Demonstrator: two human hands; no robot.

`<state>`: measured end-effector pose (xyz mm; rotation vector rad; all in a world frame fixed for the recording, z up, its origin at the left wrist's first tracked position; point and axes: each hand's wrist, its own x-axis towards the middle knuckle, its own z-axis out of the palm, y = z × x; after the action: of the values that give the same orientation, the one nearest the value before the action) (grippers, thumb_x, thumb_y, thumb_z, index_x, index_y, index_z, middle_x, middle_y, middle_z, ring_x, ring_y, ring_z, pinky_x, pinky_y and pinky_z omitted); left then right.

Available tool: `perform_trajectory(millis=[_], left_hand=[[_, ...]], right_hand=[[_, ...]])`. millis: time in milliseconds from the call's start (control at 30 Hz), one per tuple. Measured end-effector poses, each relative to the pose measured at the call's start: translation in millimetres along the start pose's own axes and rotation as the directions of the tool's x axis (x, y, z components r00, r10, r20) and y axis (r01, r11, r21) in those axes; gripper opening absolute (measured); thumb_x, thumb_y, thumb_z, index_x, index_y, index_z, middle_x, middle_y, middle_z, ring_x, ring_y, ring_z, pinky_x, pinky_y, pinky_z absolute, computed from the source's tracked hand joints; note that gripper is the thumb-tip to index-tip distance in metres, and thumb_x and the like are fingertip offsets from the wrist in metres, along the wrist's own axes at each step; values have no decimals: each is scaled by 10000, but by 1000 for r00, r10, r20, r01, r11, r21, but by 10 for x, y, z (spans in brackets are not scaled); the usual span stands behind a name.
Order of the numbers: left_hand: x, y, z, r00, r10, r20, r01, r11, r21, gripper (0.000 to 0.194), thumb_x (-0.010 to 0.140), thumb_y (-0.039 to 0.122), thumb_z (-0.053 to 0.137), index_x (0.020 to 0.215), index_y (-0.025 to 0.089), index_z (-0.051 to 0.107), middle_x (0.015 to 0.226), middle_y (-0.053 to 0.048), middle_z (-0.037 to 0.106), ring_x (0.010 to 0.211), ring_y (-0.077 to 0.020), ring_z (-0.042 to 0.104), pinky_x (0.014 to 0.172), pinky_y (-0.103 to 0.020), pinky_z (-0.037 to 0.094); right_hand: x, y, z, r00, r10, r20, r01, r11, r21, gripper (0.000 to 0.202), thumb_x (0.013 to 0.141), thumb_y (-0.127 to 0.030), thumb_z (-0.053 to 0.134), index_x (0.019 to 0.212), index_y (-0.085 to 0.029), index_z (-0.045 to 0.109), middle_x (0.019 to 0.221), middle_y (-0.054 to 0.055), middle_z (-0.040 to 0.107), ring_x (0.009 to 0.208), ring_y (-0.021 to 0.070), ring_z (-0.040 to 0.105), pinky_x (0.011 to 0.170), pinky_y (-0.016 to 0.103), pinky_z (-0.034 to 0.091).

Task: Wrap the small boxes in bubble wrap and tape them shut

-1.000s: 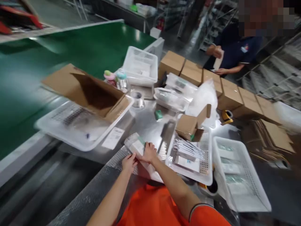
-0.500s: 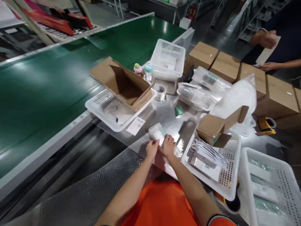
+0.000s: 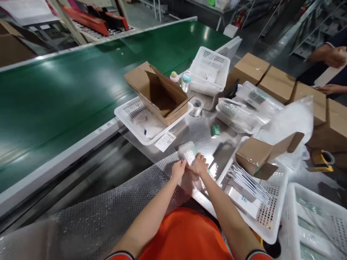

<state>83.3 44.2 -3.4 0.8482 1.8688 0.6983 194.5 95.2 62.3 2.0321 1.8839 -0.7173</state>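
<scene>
A small white and pale green package [image 3: 187, 151], wrapped in bubble wrap, lies on the metal table in front of me. My left hand [image 3: 179, 169] is closed at its near left edge, fingers pinched on the bubble wrap. From the right, my right hand [image 3: 199, 165] curls its fingers over the package's near end and grips it. A long bubble wrap sheet [image 3: 116, 198] trails from under my hands down to the lower left. Beyond the package sits a small green box [image 3: 215, 130].
A white basket [image 3: 130, 122] carries an open carton [image 3: 151, 85] at left. A label sheet [image 3: 165, 141] and a tape roll [image 3: 196, 107] lie nearby. Another white basket [image 3: 267, 225] with leaflets stands right. A green conveyor [image 3: 89, 83] runs behind. A co-worker's hand [image 3: 334, 57] holds a pale strip.
The whole view has shifted, so things appear further right. Both my hands stay at the wrapped package, with only slight finger movement. The co-worker still holds the pale strip.
</scene>
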Motion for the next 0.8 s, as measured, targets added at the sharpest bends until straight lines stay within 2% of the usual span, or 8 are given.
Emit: perform_trajectory(millis=[67, 167, 300, 400, 500, 600, 700, 800], left_hand=[[14, -28, -125, 999, 38, -27, -35, 994, 105, 393, 905, 328, 604, 1230, 138, 716, 1136, -157, 716, 1023, -268, 685, 919, -355, 495], [58, -36, -249, 997, 58, -56, -38, 948, 315, 698, 852, 204, 660, 1517, 131, 461, 1360, -221, 581, 1127, -287, 659, 980, -362, 481], [91, -5, -246, 999, 35, -41, -11, 872, 490, 723, 887, 215, 626, 1565, 157, 379, 1377, -222, 549, 1093, -295, 665, 919, -368, 508], [94, -4, -223, 998, 34, -46, -7, 870, 493, 724, 889, 228, 623, 1566, 186, 372, 1392, -211, 540, 1089, -292, 663, 903, -363, 510], [90, -25, -235, 998, 43, -52, -12, 876, 483, 741, 865, 205, 634, 1558, 162, 373, 1399, -225, 530, 1073, -284, 673, 936, -368, 504], [53, -42, -241, 993, 88, -74, -51, 916, 398, 727, 859, 195, 626, 1539, 114, 383, 1371, -229, 557, 1146, -286, 647, 1001, -379, 485], [-60, -52, -215, 989, 103, -105, -92, 991, 101, 587, 877, 202, 588, 1446, 101, 489, 1191, -171, 675, 1091, -248, 659, 1005, -379, 492], [-227, -63, -212, 988, 58, -146, -82, 983, -163, 378, 898, 264, 568, 1248, 140, 635, 1073, -126, 731, 1023, -229, 676, 962, -362, 510]], right_hand=[[25, 27, -17, 1000, -2, 24, 2, 1000, 2, 1034, 716, -417, 750, 1560, -92, 248, 1481, 237, 432, 1357, 381, 431, 1059, 506, 417], [55, 99, -56, 996, -24, 86, 24, 1000, -3, 1085, 681, -380, 783, 1565, -97, 220, 1507, 226, 404, 1380, 374, 417, 1066, 483, 415], [64, 92, -66, 995, -57, 86, 61, 997, -42, 1137, 663, -357, 786, 1582, -77, 178, 1500, 240, 403, 1366, 377, 428, 1056, 486, 423], [34, -21, 5, 999, -38, 39, 42, 994, -103, 1151, 646, -342, 790, 1590, -70, 190, 1468, 261, 432, 1337, 387, 443, 1046, 499, 420], [-22, -133, 102, 999, -21, -37, 15, 988, -153, 1164, 645, -334, 785, 1598, -49, 180, 1443, 274, 457, 1301, 394, 458, 1030, 522, 417], [-97, -187, 191, 990, -43, -132, 20, 985, -173, 1094, 691, -330, 758, 1591, -25, 217, 1417, 286, 490, 1257, 392, 487, 1005, 534, 426], [-212, -224, 299, 959, -81, -273, 30, 982, -187, 838, 845, -287, 621, 1566, -8, 298, 1402, 315, 513, 1239, 408, 502, 978, 581, 428], [-402, -303, 472, 911, -147, -384, 85, 981, -172, 610, 956, -165, 407, 1552, -42, 369, 1453, 323, 494, 1317, 413, 467, 1002, 634, 397]])
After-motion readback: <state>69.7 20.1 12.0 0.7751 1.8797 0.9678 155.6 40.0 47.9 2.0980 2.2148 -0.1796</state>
